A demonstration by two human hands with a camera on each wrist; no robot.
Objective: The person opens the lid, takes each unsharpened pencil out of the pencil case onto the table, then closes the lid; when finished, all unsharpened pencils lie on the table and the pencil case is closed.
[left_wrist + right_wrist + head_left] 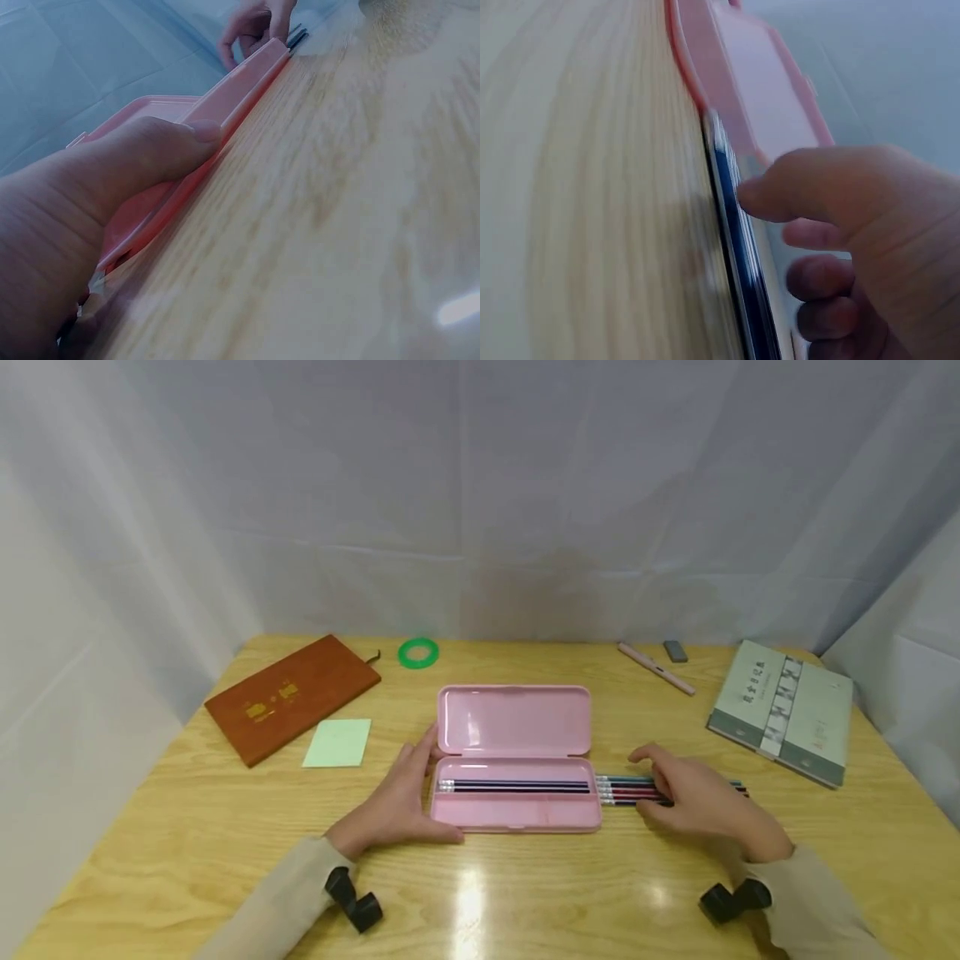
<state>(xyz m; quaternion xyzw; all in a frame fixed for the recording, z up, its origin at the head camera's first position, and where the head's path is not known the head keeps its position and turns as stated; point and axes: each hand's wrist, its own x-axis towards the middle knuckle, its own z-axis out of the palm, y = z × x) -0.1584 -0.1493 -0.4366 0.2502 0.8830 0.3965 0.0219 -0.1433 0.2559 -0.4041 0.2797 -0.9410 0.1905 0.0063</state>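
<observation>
The wooden tabletop carries a grey book near its right edge and a brown notebook toward the far left corner. At the middle, nearer the front edge, a pink pencil case lies open, lid back, with a few pencils in its tray. The left hand grips the case's left end, thumb on the front wall. The right hand, fingers curled, rests on a bundle of pencils just beside the case's right end.
</observation>
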